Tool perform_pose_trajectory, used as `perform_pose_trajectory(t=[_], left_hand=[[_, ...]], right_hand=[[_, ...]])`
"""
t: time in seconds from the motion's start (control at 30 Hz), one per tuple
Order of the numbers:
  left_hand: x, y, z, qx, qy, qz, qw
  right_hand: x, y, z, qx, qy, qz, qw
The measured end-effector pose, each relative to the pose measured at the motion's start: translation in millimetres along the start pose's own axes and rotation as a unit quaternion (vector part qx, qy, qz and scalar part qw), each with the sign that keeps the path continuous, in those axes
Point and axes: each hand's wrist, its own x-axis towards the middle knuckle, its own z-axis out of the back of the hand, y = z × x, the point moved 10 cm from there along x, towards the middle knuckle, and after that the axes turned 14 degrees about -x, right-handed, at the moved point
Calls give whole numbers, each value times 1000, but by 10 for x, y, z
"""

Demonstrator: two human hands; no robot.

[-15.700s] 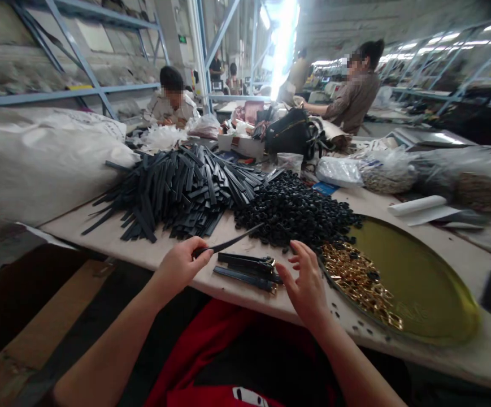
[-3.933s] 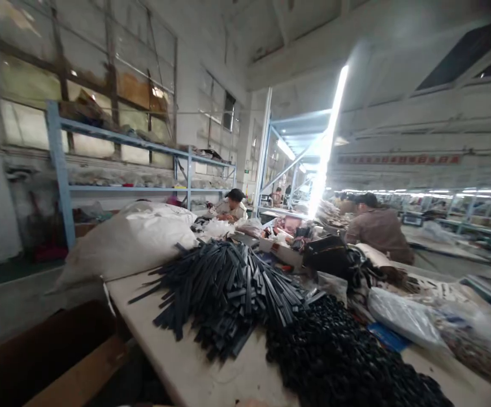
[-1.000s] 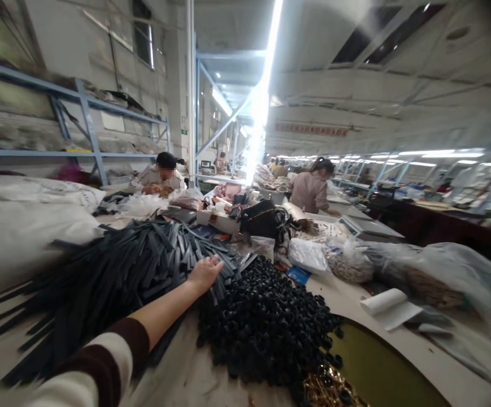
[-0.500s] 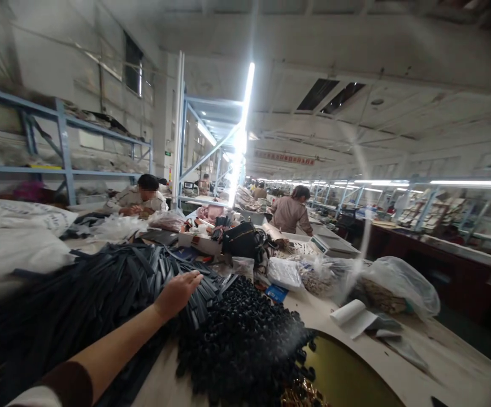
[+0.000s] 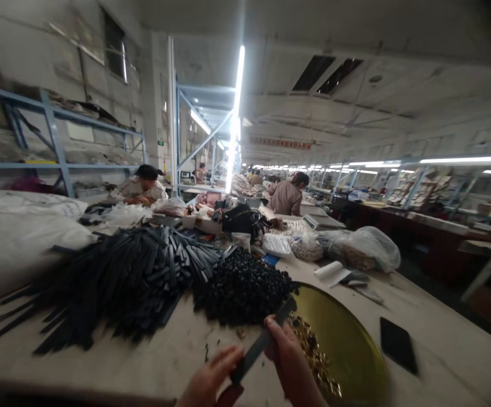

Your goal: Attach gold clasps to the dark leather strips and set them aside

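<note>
A dark flat strip (image 5: 253, 351) slants between my two hands, low in the middle of the head view. My left hand (image 5: 216, 374) has its fingers closed round the strip's lower end. Further up, my right hand (image 5: 282, 346) pinches the same strip near its top. Behind them lies a heap of small black curled pieces (image 5: 245, 285). Many dark strips (image 5: 139, 271) are piled to the left. Gold metal pieces (image 5: 316, 362) lie in a round gold tray (image 5: 351, 339), just right of my right hand.
A black flat object (image 5: 398, 345) lies right of the tray. White sacks (image 5: 25, 243) stand at the left. Plastic bags (image 5: 370, 249), a black bag (image 5: 239, 219) and a scale (image 5: 322, 221) are further back. Two people (image 5: 146, 183) (image 5: 288, 195) are beyond, near blue shelving (image 5: 54, 135).
My left hand has left the strip pile and come down to the near middle, now on a strip. My right hand has come into view on that strip. The view has tilted down.
</note>
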Motion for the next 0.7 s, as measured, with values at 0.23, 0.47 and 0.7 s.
perform_pose_trajectory(t=[0.23, 0.47, 0.7], left_hand=[[-370, 402, -144, -409, -193, 287, 845], [-493, 566, -175, -441, -231, 322, 805], [-372, 723, -4, -358, -182, 386, 831]], right_hand=[[-306, 20, 217, -76, -59, 83, 992], [-198, -476, 258, 54, -10, -47, 997], [117, -734, 492, 69, -77, -82, 991]])
